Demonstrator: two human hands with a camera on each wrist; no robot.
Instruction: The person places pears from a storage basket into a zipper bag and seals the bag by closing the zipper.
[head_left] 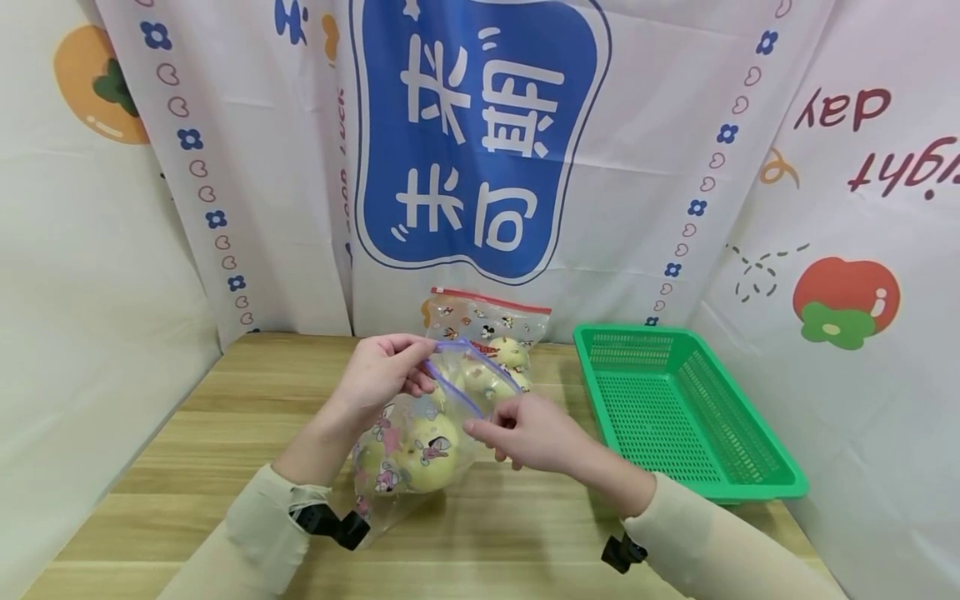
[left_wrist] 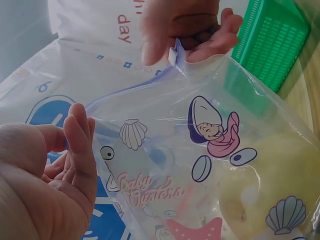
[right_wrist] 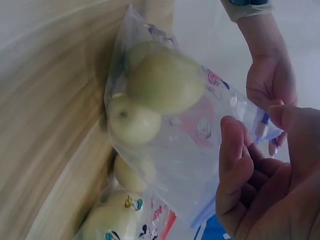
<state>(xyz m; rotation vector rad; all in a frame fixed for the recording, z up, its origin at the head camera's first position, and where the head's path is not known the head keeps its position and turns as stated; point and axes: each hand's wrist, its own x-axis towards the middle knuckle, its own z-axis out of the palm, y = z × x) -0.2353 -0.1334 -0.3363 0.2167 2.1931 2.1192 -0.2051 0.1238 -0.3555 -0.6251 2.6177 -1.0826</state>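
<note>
A clear zip bag (head_left: pixel 384 442) with a purple zip (head_left: pixel 459 398) and pink cartoon prints stands tilted on the table. Inside are several pale yellow-green round fruits (right_wrist: pixel 165 82). My left hand (head_left: pixel 381 373) pinches one end of the bag's mouth between thumb and fingers. At the other end, my right hand (head_left: pixel 536 432) pinches the edge, close to the small zip slider (left_wrist: pixel 175 54). The mouth is spread apart between both hands. Just behind lies a second clear bag (head_left: pixel 480 312) with a red zip, also with fruits (right_wrist: pixel 107 222) in it, partly hidden by the first.
A green plastic basket (head_left: pixel 660 425) with perforated sides stands on the right of the wooden table (head_left: pixel 187 475). Printed white cloth (head_left: pixel 645 167) hangs behind the table and at its sides. A black wrist camera (head_left: pixel 330 525) sits on the left sleeve.
</note>
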